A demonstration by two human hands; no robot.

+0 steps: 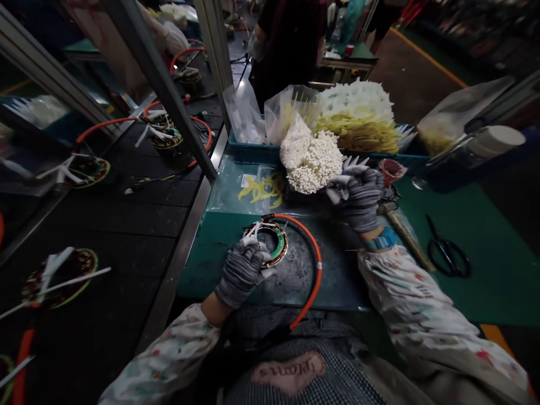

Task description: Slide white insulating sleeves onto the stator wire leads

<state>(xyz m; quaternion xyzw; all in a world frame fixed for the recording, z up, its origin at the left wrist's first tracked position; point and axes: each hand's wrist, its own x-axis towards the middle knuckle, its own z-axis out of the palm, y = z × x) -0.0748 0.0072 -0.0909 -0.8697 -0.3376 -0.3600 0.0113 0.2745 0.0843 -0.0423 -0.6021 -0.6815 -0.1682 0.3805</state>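
Note:
My left hand, in a grey striped glove with white fingertips, grips the near left rim of a wound motor stator. White sleeves stick up from the ring's far left side, and a thick orange cable curves from it toward my apron. My right hand, gloved alike, reaches out beside a bundle of thin white tubes. Its fingers are bent among white pointed pieces; whether it holds one is unclear. Yellow loops lie on a clear plastic sheet beyond the stator.
A blue bin holds bags and stacked yellow and white strips. Black scissors, a wooden handle and a white-capped bottle are right. Left of a metal post, a dark conveyor carries several stators. A person stands beyond.

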